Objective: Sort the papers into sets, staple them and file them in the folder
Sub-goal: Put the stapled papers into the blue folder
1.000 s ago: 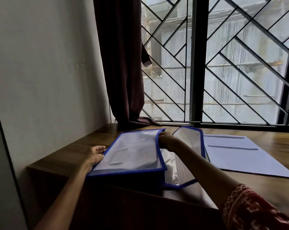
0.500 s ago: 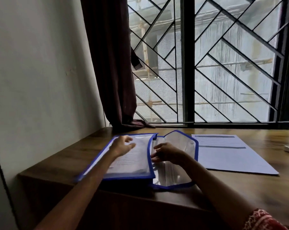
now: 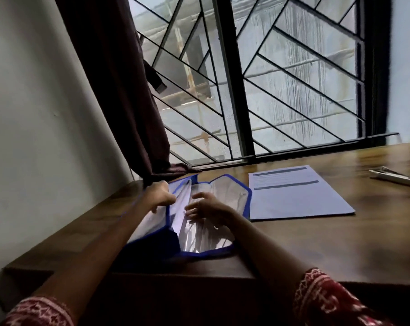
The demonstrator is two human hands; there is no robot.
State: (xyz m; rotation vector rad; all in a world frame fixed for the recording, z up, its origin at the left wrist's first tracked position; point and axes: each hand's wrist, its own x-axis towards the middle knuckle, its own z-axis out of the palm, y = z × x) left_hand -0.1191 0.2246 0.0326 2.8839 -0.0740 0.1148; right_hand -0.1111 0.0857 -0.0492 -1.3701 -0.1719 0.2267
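Head view: a blue-edged clear folder (image 3: 225, 196) lies open on the wooden bench (image 3: 317, 236), at its left end near the wall. The left hand (image 3: 158, 196) grips the blue edge of the folder's front panel, fingers (image 3: 155, 209) curled over it, and lifts that panel off the sheets (image 3: 180, 208) inside. The right hand (image 3: 205, 209) rests just beside it on the clear inner pocket, fingers (image 3: 193, 196) spread and lightly bent, pressing the plastic and pinching nothing. Both forearms reach in from the bottom, with red patterned sleeves (image 3: 324, 300) at the near edge.

Just right of the folder, touching or almost touching its blue border, a set of papers (image 3: 298, 196) lies flat on the bench, printed with dark header bars. Well apart, at the far right, lies a stapler (image 3: 395, 177). A dark curtain (image 3: 119, 90) hangs at the left of the barred window (image 3: 281, 78), its hem touching the bench behind the folder.
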